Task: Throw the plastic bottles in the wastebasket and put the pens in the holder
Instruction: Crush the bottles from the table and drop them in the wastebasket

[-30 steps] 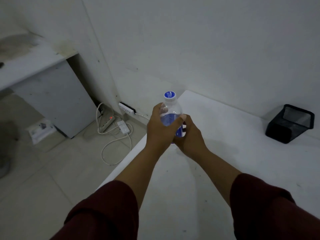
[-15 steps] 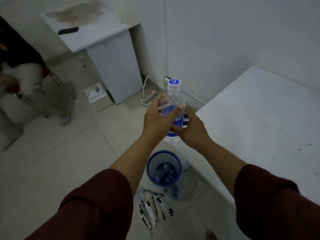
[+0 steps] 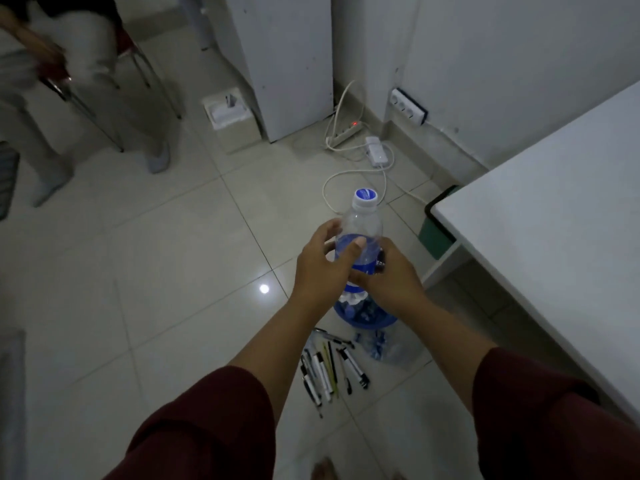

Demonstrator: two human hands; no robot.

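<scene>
A clear plastic bottle (image 3: 363, 223) with a blue cap and blue label stands upright in both my hands. My left hand (image 3: 323, 263) wraps it from the left, my right hand (image 3: 389, 277) from the right. Right below it on the floor sits the blue wastebasket (image 3: 363, 318), mostly hidden by my hands, with bottles inside. Several pens (image 3: 327, 368) lie scattered on the tiles just in front of the basket. A crushed bottle (image 3: 384, 348) lies beside them. The pen holder is out of view.
A white table (image 3: 554, 209) fills the right side, a green bin (image 3: 437, 233) under its corner. A power strip and white cable (image 3: 349, 140) lie by the wall. A white cabinet (image 3: 287, 64) stands behind. A seated person's legs (image 3: 69, 98) are at far left.
My view swung left and down from the table to the floor. Both hands carried the bottle off the table's edge to above the blue wastebasket. The black mesh holder left the view.
</scene>
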